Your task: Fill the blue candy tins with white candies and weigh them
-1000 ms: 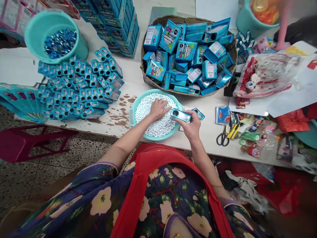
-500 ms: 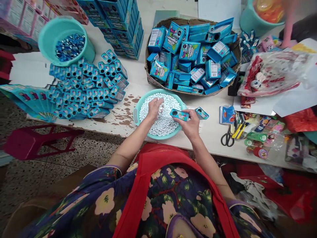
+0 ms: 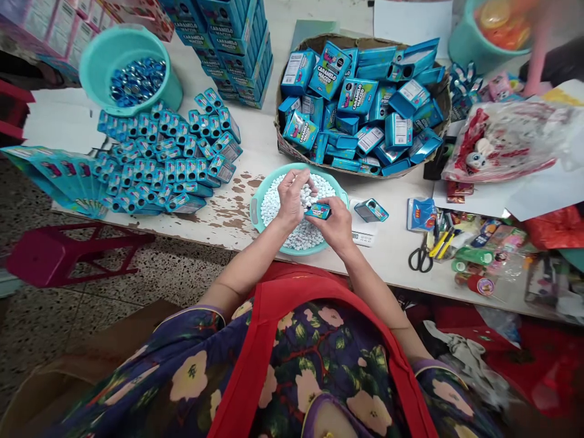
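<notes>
Dark navy-purple dress (image 3: 182,371) with a big floral print: cream and pale yellow flowers, some pinkish ones, green leaves and thin red stems all over. Short sleeves, ending above the elbows with a lighter lilac edge. Over it goes a plain red apron (image 3: 255,347): a wide strap runs up the middle of the chest and a band curves across the top near the surface edge. Both forearms are bare, no watch or bracelet visible. Left hand (image 3: 292,198) and right hand (image 3: 335,226) are bare too, no gloves.
</notes>
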`<state>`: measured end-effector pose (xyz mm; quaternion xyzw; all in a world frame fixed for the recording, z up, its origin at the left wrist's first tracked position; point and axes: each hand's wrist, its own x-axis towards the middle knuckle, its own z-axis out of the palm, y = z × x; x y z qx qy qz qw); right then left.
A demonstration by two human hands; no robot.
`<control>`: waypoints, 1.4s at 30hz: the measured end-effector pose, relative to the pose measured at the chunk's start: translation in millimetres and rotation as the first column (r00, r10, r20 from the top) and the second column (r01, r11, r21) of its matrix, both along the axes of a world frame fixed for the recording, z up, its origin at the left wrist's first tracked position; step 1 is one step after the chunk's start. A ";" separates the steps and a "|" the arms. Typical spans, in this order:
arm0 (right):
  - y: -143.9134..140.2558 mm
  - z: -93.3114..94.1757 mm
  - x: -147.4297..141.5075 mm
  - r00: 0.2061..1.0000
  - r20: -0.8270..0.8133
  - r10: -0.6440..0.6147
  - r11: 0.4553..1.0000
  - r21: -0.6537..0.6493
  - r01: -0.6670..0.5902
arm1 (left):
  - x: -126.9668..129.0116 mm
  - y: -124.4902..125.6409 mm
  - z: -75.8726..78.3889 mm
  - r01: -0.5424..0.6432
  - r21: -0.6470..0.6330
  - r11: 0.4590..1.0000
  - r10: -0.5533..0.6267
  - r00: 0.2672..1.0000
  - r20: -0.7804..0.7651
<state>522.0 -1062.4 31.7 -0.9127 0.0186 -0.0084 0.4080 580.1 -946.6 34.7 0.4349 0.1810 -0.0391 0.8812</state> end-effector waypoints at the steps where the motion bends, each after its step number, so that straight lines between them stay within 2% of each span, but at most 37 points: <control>1: 0.3 0.8 0.0 1.000 0.005 0.009 1.000 0.004 -0.009 | 0.6 -0.6 1.2 0.004 0.018 1.000 -0.004 1.000 0.001; 7: -1.2 2.9 2.5 0.998 0.036 -0.057 0.997 0.045 0.055 | 4.9 -2.9 6.7 0.016 0.101 0.995 -0.017 1.000 0.009; 17: -9.3 4.0 2.8 0.993 0.112 -0.037 0.995 0.094 0.027 | 4.2 -7.9 12.3 0.004 0.129 0.992 -0.006 1.000 0.019; 23: -8.0 4.3 3.9 0.993 0.090 -0.074 0.992 0.109 0.064 | 2.3 -9.0 12.9 -0.021 0.167 0.986 0.013 0.999 0.045; 27: -8.7 5.7 3.8 0.994 0.093 -0.055 0.994 0.099 0.046 | -0.2 -10.5 11.6 -0.019 0.200 0.980 0.013 0.999 0.033; 32: -5.4 6.2 5.5 0.994 0.090 -0.058 0.994 0.099 0.049 | 0.6 -14.8 7.9 -0.064 0.209 0.976 0.055 0.997 0.049; 37: 0.9 5.2 10.6 0.994 0.069 -0.089 0.989 0.128 0.079 | 10.2 -14.0 10.4 -0.088 0.164 0.983 0.077 0.994 0.071; 42: 2.6 0.2 9.8 0.998 0.058 -0.018 0.987 0.158 0.008 | 20.7 -15.1 9.8 -0.070 0.164 0.984 0.062 0.997 0.054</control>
